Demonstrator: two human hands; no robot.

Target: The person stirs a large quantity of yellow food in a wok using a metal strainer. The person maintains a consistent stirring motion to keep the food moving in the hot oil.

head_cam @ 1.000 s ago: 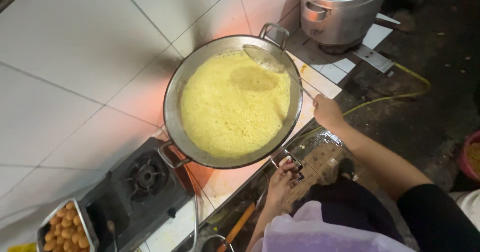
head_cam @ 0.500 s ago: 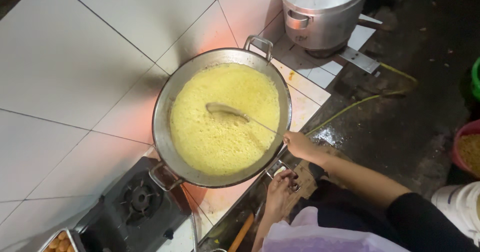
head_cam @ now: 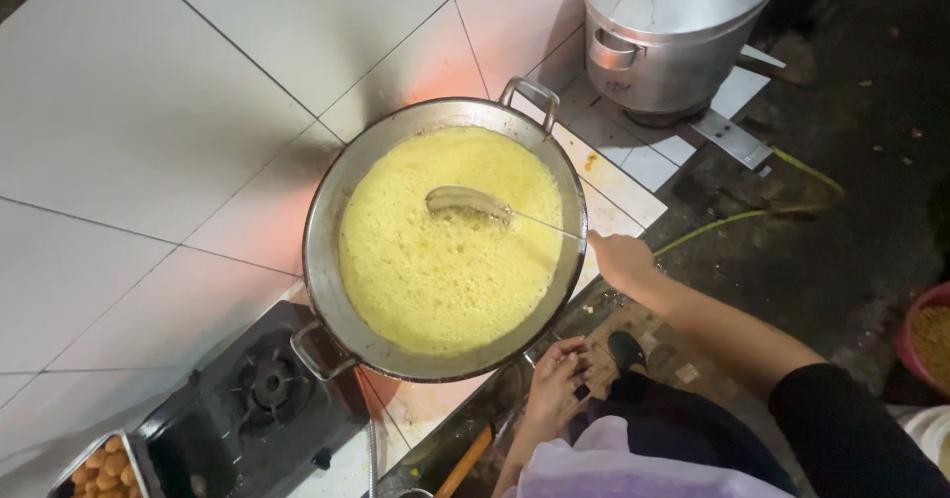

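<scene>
While my right hand (head_cam: pixel 621 259) kept a clenched grip on the thin, stiff ladle (head_cam: pixel 470 201) handle's far end, its bowl in the wok's (head_cam: pixel 327 261) frothing yellow oil, my left hand (head_cam: pixel 556 384) rested open below the rim.

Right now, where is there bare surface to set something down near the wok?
Bare tiled surface lies left of and behind the wok. Between the wok and the steel pot, only a narrow strip. In front it is crowded: gas burner, tray of fried balls, both hands.

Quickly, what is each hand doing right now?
Left hand: rests at the counter edge below the wok, holding nothing visible.
Right hand: closed on the ladle handle.
</scene>
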